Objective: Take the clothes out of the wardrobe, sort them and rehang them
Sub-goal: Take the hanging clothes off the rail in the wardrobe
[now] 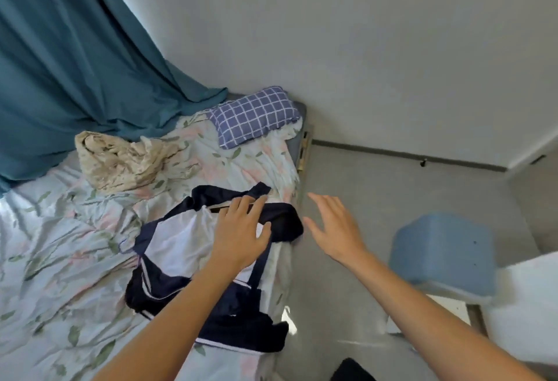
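Observation:
A navy and white garment (181,248) lies spread on the bed near its right edge. My left hand (241,232) hovers over or rests on its upper part, fingers straight and spread, near a dark hanger bar at the collar. My right hand (335,226) is in the air just past the bed's edge, fingers spread, holding nothing. A crumpled beige cloth (120,163) lies further back on the bed.
The bed has a floral sheet (54,254) and a blue checked pillow (253,115) at its head. A teal curtain (66,57) hangs on the left. A blue stool (444,254) and white furniture (525,305) stand on the grey floor to the right.

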